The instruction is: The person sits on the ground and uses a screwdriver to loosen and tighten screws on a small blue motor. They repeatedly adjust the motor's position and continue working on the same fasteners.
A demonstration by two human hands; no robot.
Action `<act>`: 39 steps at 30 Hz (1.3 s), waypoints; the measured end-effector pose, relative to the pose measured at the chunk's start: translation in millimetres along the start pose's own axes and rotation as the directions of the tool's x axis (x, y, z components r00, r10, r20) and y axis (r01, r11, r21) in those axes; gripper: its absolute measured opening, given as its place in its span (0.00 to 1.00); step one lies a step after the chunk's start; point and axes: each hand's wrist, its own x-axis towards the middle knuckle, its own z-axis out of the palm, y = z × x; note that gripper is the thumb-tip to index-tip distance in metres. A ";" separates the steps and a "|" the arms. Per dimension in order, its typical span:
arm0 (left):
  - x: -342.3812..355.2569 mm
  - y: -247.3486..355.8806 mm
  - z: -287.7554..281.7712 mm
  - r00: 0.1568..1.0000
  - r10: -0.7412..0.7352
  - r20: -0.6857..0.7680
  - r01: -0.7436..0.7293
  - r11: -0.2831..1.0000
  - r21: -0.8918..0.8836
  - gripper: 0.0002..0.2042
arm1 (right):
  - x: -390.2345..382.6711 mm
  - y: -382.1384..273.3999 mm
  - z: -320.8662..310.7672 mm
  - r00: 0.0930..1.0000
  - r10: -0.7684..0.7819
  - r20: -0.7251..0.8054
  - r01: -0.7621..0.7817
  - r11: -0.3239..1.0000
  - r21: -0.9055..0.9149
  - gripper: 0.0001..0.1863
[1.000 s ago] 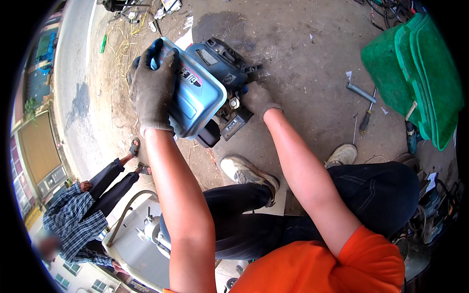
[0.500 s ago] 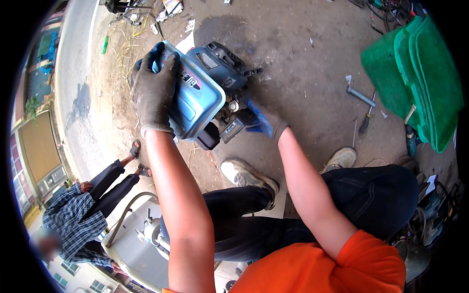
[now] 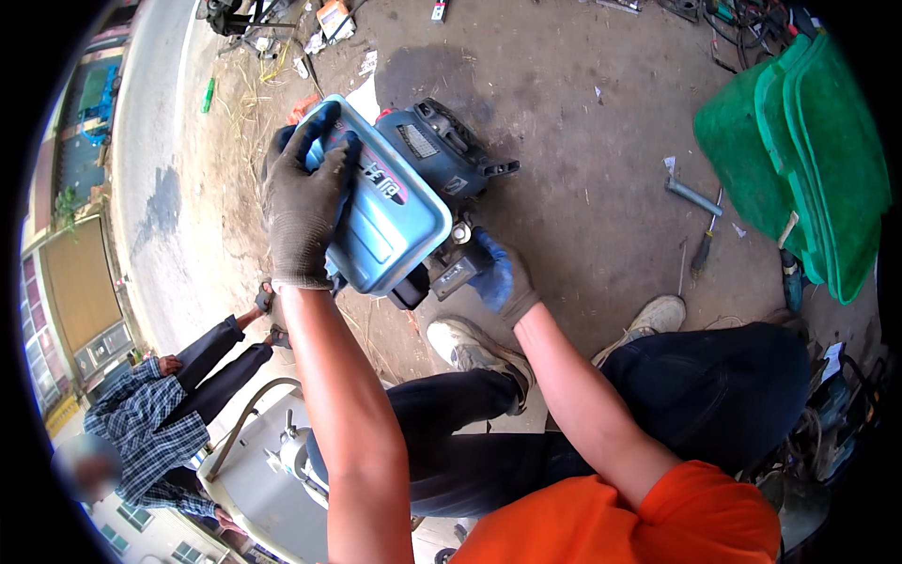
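A small engine (image 3: pixel 432 146) with a dark blue housing stands on the dirt ground in front of me, seemingly tilted. Its light blue metal fuel tank (image 3: pixel 385 230) faces me on the left side. My left hand (image 3: pixel 305 202), in a grey-brown glove with dark fingertips, grips the tank's upper left edge, fingers curled over it. Low on the engine's right side, my right hand (image 3: pixel 503 282), in a blue-palmed glove, is closed around a part beside the dark box-shaped piece (image 3: pixel 458 275). Its fingertips are partly hidden behind that piece.
To the right lie a metal bar-like tool (image 3: pixel 693 197), a screwdriver (image 3: pixel 701 252) and a big green plastic cover (image 3: pixel 789 160). My shoes (image 3: pixel 474 348) stand just below the engine. At left, a person in a checked shirt (image 3: pixel 155 404) is beside a grey-topped table (image 3: pixel 272 479).
The engine and tank have shifted slightly toward me and to the right, my left hand staying on the tank. My right hand has come lower and nearer me. The view has shifted a little.
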 end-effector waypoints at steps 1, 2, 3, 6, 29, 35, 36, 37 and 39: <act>-4.3 -4.8 3.5 0.999 0.045 -0.022 -0.044 0.998 0.033 0.24 | -8.3 -1.7 -1.5 1.000 -0.004 -0.020 0.004 1.000 0.009 0.14; -18.6 18.3 7.9 0.999 0.033 -0.037 -0.029 0.992 0.124 0.24 | -18.3 -9.3 -5.5 0.999 -0.020 -0.048 0.021 1.000 0.012 0.15; -24.4 17.7 10.7 0.997 0.037 -0.060 -0.028 0.989 0.142 0.24 | -21.8 -12.0 -12.7 1.000 -0.003 -0.001 0.003 1.000 -0.007 0.15; -47.9 38.0 12.1 0.995 0.035 -0.091 -0.014 0.975 0.224 0.25 | -44.6 -18.3 -25.7 1.000 -0.008 0.004 0.008 0.999 0.032 0.16; -68.2 44.1 30.1 0.983 0.118 -0.144 -0.087 0.975 0.202 0.27 | -77.6 -47.4 -47.0 0.958 -0.242 -0.152 0.118 0.820 -0.561 0.23; -60.9 56.8 13.7 0.983 0.156 0.097 -0.176 0.953 0.246 0.31 | -69.6 -54.6 -55.7 0.846 -0.455 -0.277 0.298 0.836 -0.461 0.25; -59.7 53.4 12.6 0.977 0.170 0.126 -0.195 0.955 0.224 0.31 | -68.8 -56.6 -49.5 0.798 -0.517 -0.310 0.359 0.821 -0.443 0.25; -62.0 52.0 15.3 0.981 0.164 0.102 -0.181 0.967 0.179 0.30 | -68.2 -60.8 -42.5 0.739 -0.577 -0.347 0.419 0.798 -0.433 0.26; -68.6 38.7 8.1 0.981 0.186 0.050 -0.192 0.962 0.191 0.30 | -72.4 -65.4 -8.3 0.688 -0.715 -0.125 0.596 0.655 -0.464 0.26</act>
